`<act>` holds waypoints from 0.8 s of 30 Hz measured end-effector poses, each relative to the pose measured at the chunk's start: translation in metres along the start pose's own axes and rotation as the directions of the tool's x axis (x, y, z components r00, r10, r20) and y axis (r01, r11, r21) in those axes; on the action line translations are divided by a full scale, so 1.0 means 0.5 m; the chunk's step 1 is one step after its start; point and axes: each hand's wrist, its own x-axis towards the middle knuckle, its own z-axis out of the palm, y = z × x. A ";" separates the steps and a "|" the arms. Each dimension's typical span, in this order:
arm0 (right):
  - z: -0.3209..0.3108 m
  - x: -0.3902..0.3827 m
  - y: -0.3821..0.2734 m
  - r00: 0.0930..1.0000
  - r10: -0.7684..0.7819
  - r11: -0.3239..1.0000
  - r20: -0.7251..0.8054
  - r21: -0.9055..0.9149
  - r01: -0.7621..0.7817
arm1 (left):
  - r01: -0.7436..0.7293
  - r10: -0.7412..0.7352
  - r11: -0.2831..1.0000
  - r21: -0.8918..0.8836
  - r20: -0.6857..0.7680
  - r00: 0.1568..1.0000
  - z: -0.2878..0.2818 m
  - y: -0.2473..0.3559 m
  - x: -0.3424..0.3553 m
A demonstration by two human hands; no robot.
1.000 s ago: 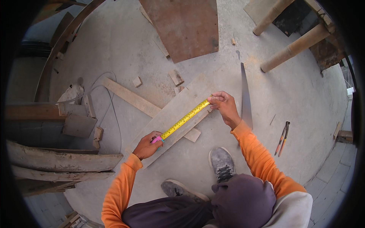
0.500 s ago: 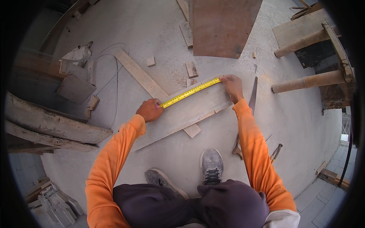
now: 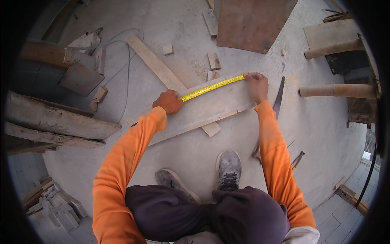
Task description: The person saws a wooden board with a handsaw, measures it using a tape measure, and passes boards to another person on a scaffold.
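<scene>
A wide pale board (image 3: 191, 112) lies aslant on the floor in front of my feet, resting across a narrower plank (image 3: 156, 61) that sticks out beyond both long edges. Along its far edge stretches a yellow tape measure blade (image 3: 213, 87). My left hand (image 3: 168, 101) is closed round the blade's left part; whatever else sits in that fist is hidden. At the blade's right end, my right hand (image 3: 257, 86) pinches it near the board's right end, its fingers slightly blurred. A handsaw (image 3: 279, 96) lies just right of that hand, its handle partly behind my right forearm.
Small wood offcuts (image 3: 214, 61) and sawdust lie beyond the board. A brown panel (image 3: 256, 24) stands at the far side. Round wooden posts (image 3: 339, 91) jut in from the right, near pliers-like tool (image 3: 297, 160). Curved timbers (image 3: 61, 118) and a cable (image 3: 127, 81) are at left.
The whole view has shifted, so board and floor things appear farther right and higher. Both hands keep hold of the stretched tape, with little visible change along the board.
</scene>
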 end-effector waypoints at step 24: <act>-0.503 -0.196 0.306 0.977 0.077 0.850 -0.201 -0.498 -0.169 | -0.001 0.001 1.000 -0.003 -0.084 0.996 0.013 -0.004 0.016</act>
